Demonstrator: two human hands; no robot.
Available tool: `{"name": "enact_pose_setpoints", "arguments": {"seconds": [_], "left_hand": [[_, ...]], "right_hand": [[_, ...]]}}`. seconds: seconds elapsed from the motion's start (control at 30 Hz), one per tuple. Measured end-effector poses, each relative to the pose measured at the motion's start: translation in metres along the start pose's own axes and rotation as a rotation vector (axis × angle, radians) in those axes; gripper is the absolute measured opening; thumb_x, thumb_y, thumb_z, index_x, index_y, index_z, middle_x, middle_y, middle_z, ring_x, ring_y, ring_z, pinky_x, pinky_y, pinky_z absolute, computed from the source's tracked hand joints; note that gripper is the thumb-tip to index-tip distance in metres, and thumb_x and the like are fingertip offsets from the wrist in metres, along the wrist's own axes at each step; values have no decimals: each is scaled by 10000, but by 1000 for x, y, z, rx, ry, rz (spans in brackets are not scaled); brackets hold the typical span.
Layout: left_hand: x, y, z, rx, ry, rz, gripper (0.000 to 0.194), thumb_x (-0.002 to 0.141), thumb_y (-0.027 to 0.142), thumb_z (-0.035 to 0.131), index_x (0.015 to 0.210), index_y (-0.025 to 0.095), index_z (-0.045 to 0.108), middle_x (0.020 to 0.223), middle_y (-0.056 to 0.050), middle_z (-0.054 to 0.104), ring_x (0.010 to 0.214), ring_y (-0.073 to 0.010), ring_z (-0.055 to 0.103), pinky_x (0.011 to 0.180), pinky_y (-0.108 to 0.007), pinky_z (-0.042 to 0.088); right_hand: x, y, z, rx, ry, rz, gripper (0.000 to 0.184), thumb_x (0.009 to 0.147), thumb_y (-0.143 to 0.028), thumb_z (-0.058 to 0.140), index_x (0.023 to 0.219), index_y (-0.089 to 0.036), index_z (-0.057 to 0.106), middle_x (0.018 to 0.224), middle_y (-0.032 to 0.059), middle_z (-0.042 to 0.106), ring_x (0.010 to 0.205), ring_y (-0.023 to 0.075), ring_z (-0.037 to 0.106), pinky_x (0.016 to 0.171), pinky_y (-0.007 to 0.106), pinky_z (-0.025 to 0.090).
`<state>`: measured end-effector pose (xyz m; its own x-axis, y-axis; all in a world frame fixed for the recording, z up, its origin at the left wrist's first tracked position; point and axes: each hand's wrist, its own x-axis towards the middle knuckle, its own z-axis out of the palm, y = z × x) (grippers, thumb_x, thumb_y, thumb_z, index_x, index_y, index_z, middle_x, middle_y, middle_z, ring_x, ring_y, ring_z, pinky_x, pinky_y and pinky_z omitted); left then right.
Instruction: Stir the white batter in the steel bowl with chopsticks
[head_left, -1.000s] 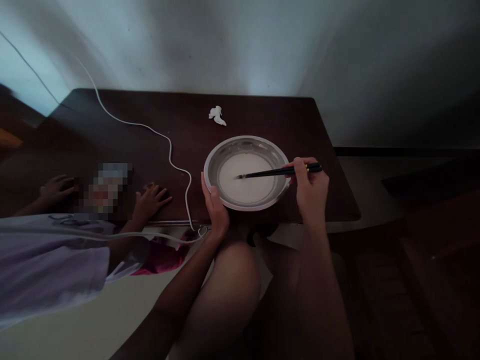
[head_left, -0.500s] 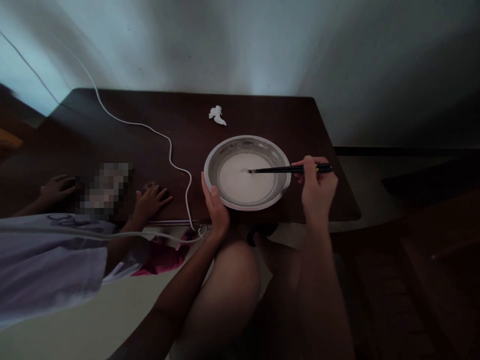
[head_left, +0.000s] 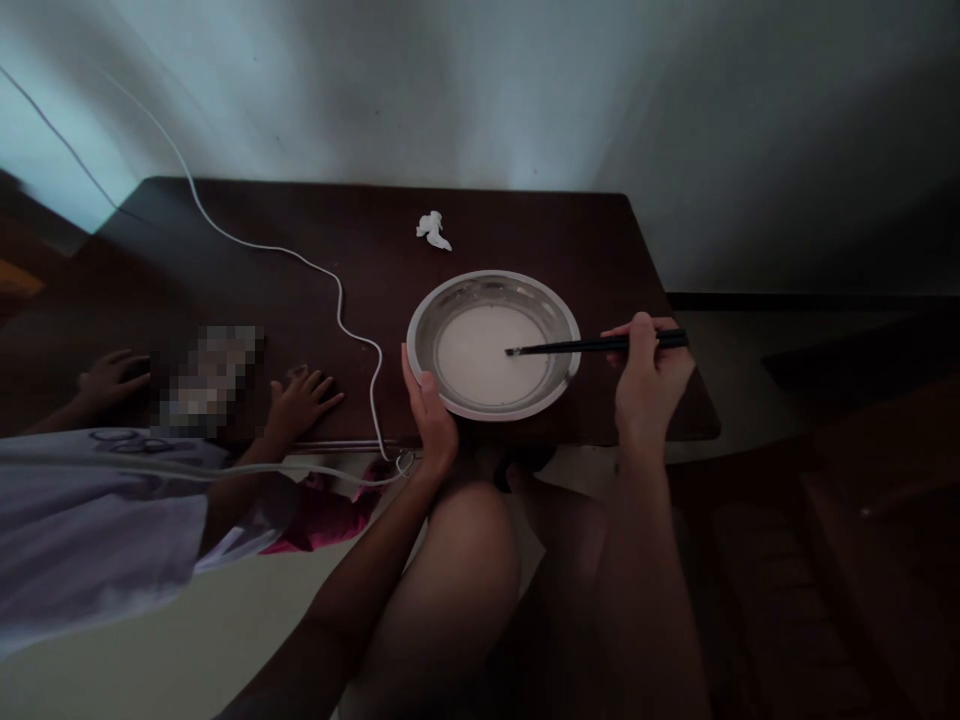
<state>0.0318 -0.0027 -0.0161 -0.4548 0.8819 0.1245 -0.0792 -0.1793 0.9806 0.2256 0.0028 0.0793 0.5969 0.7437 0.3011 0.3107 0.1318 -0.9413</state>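
A round metal basin (head_left: 568,372) with a pale, milky liquid (head_left: 487,350) inside sits near the front edge of the dark table. My left hand (head_left: 435,425) steadies it from the lower left, thumb by the rim and fingers along the outer wall. In my right hand (head_left: 651,370), a pair of black chopsticks (head_left: 574,346) is pinched and held nearly level across the right rim. Their wet-looking tips are over or at the surface of the liquid, right of its middle; I cannot tell whether they dip in.
A crumpled white tissue (head_left: 433,231) lies behind the basin on the table (head_left: 525,230). A white cable (head_left: 341,300) snakes across the left part and over the front edge. At the left, another person rests two hands (head_left: 304,405) on the tabletop, beside a pixelated patch.
My right hand has shifted to the right, drawing the chopsticks with it, so their tips sit farther right over the liquid. The basin and my left hand stay nearly in place.
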Motion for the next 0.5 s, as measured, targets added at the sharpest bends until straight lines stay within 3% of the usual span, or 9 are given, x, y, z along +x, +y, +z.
{"name": "enact_pose_setpoints", "arguments": {"seconds": [0.07,0.23,0.4,0.5], "left_hand": [[0,1,0,-2,-2,-4,701,948,563,431,1541,205,319,1605,-106,381,1465,-207,381,1208,-331,283],[0,4,1,-1,3,-10,671,956,531,433,1530,200,332,1608,-109,376,1463,-209,384,1206,-343,287],[0,2,1,-13,5,-1,693,953,522,438,1534,161,322,1613,-137,357,1469,-229,372,1212,-360,275],[0,2,1,-2,10,-3,701,953,535,436,1539,170,316,1607,-132,369,1464,-221,380,1206,-340,285]], "right_hand": [[-1,0,0,18,-29,27,432,913,-558,506,673,-203,564,632,-11,640,559,105,572,537,243,455],[-5,-4,7,53,-250,-12,408,899,-564,532,722,-207,622,675,-10,670,602,108,600,578,250,479],[-1,-3,0,16,-57,0,417,914,-551,512,710,-198,597,671,-10,657,565,99,574,564,249,468],[-2,-2,-1,35,-104,12,437,910,-562,515,675,-200,583,623,-18,636,545,99,558,540,243,458]]}}
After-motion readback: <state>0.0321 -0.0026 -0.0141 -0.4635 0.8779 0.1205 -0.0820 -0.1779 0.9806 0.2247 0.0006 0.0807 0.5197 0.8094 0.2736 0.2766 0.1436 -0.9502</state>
